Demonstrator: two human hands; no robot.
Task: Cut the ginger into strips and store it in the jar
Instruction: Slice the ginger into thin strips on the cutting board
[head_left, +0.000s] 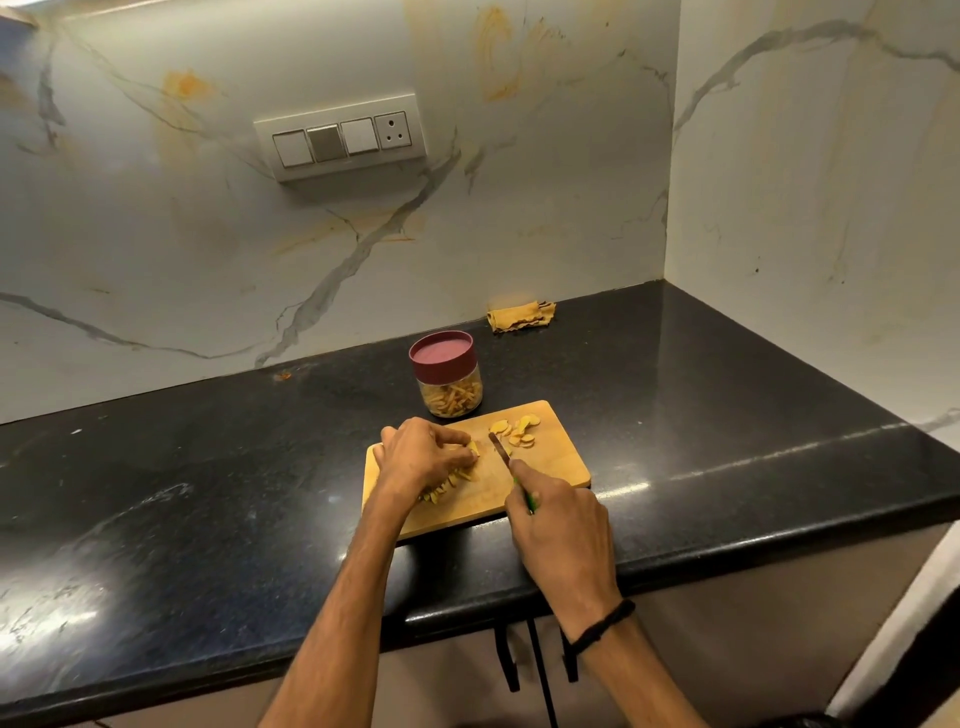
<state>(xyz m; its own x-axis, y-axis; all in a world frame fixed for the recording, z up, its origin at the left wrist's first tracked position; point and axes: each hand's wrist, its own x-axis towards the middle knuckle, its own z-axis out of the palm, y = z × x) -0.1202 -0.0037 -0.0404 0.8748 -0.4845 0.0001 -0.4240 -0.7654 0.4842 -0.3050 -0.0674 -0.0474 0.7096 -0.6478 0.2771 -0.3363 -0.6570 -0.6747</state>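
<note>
Fingers of the left hand: curled, tips drawn together, a small ginger piece pinched and pressed down on the cutting board. Fingers of the right hand: wrapped round the green handle of a knife, the index finger laid along it. The blade is pointed away from the body, just right of the pinched piece. Whether the edge is touching the board cannot be told.

Under and beside the left hand, 1 loose heap of cut strips is seen on the near-left part of the board. At the far-right corner, 1 small pile of round slices is left uncut, well apart from the heap.

Just behind the board's far edge, the jar is stood upright on the dark surface. Its red lid is on, and strips are seen through the glass, filling roughly the lower half.

Progress, as judged: well under way, not finished. 1 batch is already stored and 1 heap is cut but not yet moved. The pinched piece and the slices remain to be cut. The lid will have to be taken off before the rest can be stored.

Farther out, a folded yellow cloth is noted by the wall, and a switch plate above it.
</note>
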